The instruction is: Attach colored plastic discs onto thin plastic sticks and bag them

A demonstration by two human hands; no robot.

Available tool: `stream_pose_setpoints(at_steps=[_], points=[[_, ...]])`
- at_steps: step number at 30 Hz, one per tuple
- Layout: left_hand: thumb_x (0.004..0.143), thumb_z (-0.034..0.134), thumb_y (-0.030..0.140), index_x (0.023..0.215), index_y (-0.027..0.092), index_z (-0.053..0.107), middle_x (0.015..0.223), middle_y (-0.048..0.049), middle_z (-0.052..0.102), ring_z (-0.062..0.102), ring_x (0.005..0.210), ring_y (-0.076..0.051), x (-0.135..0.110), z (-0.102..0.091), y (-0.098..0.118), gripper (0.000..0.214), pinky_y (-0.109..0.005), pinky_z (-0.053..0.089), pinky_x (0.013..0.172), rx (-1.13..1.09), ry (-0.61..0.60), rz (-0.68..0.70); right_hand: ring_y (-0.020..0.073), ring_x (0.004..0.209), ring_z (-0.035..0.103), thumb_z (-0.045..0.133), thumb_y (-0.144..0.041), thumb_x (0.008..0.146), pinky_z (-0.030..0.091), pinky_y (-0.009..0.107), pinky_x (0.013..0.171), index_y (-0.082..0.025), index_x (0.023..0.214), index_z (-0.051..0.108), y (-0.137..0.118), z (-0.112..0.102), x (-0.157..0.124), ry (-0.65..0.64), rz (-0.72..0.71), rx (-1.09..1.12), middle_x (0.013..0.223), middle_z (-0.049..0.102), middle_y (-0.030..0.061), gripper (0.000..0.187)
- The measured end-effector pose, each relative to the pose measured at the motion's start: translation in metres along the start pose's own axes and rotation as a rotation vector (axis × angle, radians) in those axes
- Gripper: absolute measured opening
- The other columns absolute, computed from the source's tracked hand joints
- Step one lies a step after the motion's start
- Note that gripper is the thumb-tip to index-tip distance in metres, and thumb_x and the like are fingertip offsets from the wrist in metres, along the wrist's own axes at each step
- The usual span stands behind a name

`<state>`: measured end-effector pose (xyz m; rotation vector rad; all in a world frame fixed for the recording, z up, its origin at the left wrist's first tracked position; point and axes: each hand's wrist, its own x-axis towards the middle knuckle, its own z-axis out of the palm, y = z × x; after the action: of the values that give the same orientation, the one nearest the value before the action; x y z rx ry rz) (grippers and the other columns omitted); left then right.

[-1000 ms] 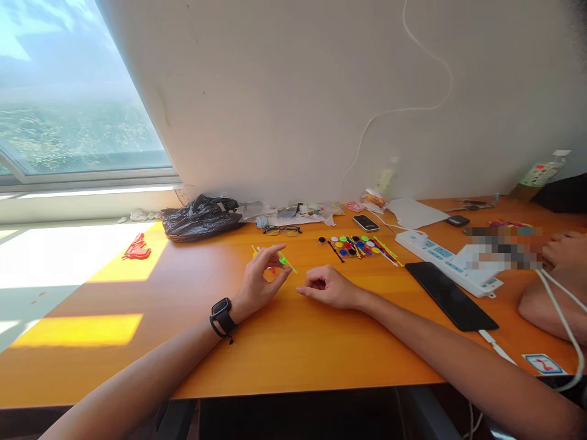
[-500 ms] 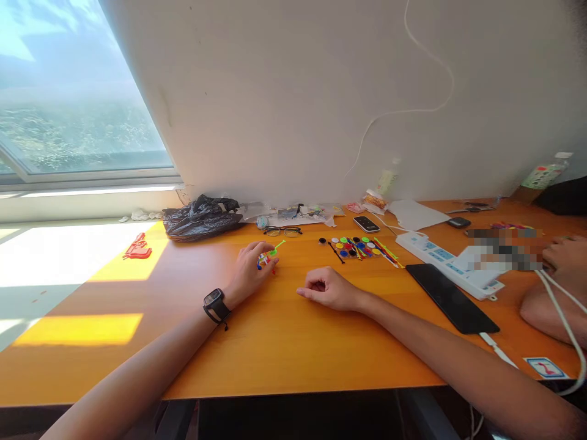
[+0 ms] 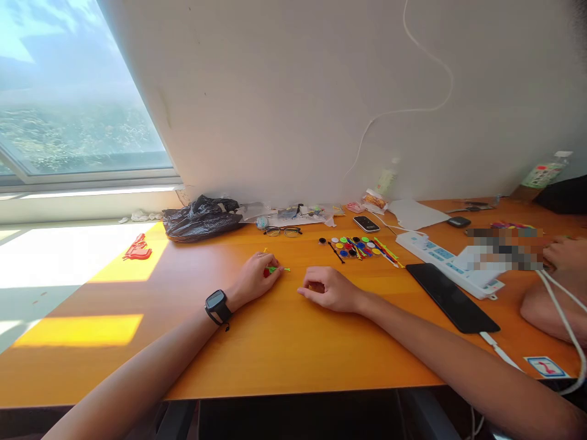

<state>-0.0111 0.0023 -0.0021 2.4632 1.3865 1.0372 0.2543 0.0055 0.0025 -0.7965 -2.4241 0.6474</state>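
My left hand point(image 3: 257, 278), with a black watch on its wrist, is closed around a small toy of coloured plastic sticks point(image 3: 285, 269). A green end sticks out to the right, a yellow tip shows above the fingers, and a bit of red is visible under them. The palm side and most of the toy are hidden. To the right, my right hand point(image 3: 332, 290) rests on the table with its fingers loosely curled towards the thumb. Nothing shows in it. Beyond the right hand lie several coloured round discs point(image 3: 343, 253) and thin plastic sticks point(image 3: 386, 249).
A red toy gun point(image 3: 138, 247) lies at left. Behind are a black plastic bag point(image 3: 202, 219) and glasses point(image 3: 283, 231). At right lie a black phone point(image 3: 452, 297) on a cable and a white power strip point(image 3: 440, 260), near another person's hand point(image 3: 566, 256).
The toy has turned in my left hand: its green end now points right instead of up and right, and a yellow tip has appeared above. My right hand has barely moved.
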Motion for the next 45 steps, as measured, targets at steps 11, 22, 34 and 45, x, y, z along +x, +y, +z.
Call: stream_pose_setpoints(at_steps=[11,22,34,45], points=[[0.100,0.057,0.028,0.091,0.020,0.064,0.147,-0.0183,0.060,0.052,0.146,-0.032,-0.003,-0.002,0.005,0.014,-0.041,0.060,0.096,-0.037,-0.062,-0.037,0.0350,0.138,0.047,0.055,-0.044,0.102,0.039,0.051,0.119,-0.014,0.149,0.053,0.042,-0.024,0.009,0.202,0.083,-0.620,0.147,0.056,0.0188,0.056],[0.102,0.060,0.029,0.115,0.018,0.071,0.147,-0.0178,0.064,0.049,0.148,-0.036,-0.002,0.000,0.005,0.020,-0.060,0.046,0.118,0.111,0.036,0.123,0.0357,0.154,0.033,0.038,-0.056,0.107,0.028,0.051,0.128,-0.016,0.160,0.046,0.053,-0.027,0.012,0.024,0.217,-0.674,0.164,0.043,0.0173,0.067],[0.104,0.056,0.027,0.132,0.022,0.067,0.146,-0.0125,0.065,0.062,0.135,-0.025,-0.019,0.004,0.060,0.030,-0.039,0.052,0.116,-0.217,-0.423,0.380,0.0357,0.140,0.045,0.050,-0.047,0.105,0.039,0.053,0.119,-0.016,0.141,0.063,0.058,-0.027,0.011,0.111,0.054,-0.637,0.143,0.058,0.0195,0.049],[0.106,0.053,0.047,0.152,0.020,0.050,0.160,-0.0148,0.051,0.046,0.150,-0.031,-0.015,0.009,0.032,0.054,-0.051,0.039,0.126,-0.003,-0.341,0.170,0.0274,0.110,0.064,0.059,-0.028,0.101,0.053,0.041,0.097,-0.020,0.116,0.069,0.029,-0.024,0.007,0.036,-0.084,-0.462,0.120,0.066,0.0127,0.019]])
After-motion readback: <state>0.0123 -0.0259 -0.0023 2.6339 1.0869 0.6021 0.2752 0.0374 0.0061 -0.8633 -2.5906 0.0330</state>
